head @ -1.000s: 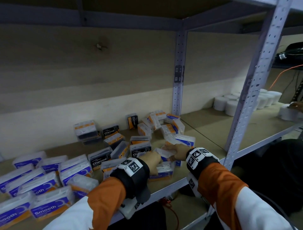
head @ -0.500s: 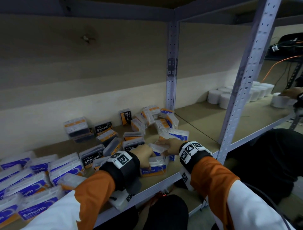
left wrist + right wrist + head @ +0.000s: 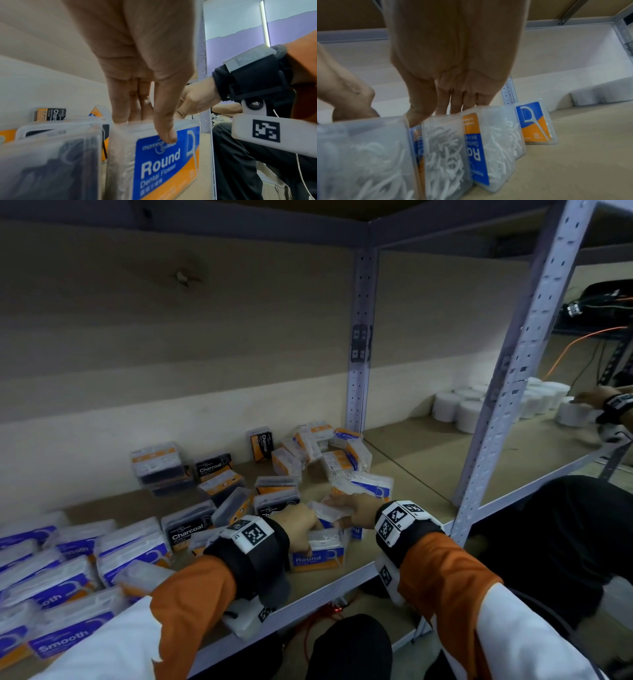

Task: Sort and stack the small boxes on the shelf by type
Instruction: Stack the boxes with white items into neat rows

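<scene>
Left hand point(image 3: 298, 527): my thumb and fingers pinch the upright Round box point(image 3: 317, 553) at the shelf point(image 3: 404, 474) front, steadying the stack's base.
Right hand point(image 3: 356, 506): fingers curled round a second clear box point(image 3: 327, 510), probably the same type, held just above it for stacking.

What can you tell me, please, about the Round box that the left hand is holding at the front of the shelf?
The Round box is a clear plastic case with a blue and orange label reading "Round Dental Flosser" and a floss pick drawing. It stands on edge near the front of the shelf, label facing the person. The left hand grips its top, thumb on the label. A dark box stands beside it.
</scene>
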Demonstrator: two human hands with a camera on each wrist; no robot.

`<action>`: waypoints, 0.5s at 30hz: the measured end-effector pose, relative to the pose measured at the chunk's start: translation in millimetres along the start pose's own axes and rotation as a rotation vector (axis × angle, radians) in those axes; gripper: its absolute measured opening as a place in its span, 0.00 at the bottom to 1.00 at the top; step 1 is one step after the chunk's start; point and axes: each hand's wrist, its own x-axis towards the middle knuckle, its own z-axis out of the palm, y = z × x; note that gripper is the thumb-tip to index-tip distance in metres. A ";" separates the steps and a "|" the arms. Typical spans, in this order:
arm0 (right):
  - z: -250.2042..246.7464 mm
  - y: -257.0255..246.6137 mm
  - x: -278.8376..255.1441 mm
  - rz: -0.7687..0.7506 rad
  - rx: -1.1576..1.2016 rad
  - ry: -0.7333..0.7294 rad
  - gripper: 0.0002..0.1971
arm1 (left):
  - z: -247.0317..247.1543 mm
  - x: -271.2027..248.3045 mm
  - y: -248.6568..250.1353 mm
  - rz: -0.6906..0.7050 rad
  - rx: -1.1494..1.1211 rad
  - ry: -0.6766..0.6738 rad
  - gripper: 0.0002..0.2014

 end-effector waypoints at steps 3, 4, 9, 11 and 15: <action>0.8 0.4 -0.5 -0.012 -0.001 0.006 0.32 | 0.3 -0.6 -1.4 0.002 -0.016 0.002 0.20; 0.9 0.7 -0.7 -0.017 0.001 0.005 0.32 | 0.2 -0.5 -1.6 0.003 -0.019 0.001 0.20; -0.3 2.9 -0.3 -0.022 0.008 -0.019 0.32 | -0.2 1.0 -3.3 0.001 -0.053 -0.012 0.21; -1.4 3.4 1.3 -0.010 0.016 -0.027 0.32 | -1.2 1.1 -4.3 0.010 -0.061 -0.020 0.20; -3.7 4.5 5.3 0.005 0.024 -0.044 0.31 | -2.7 0.0 -6.2 0.030 -0.042 -0.016 0.20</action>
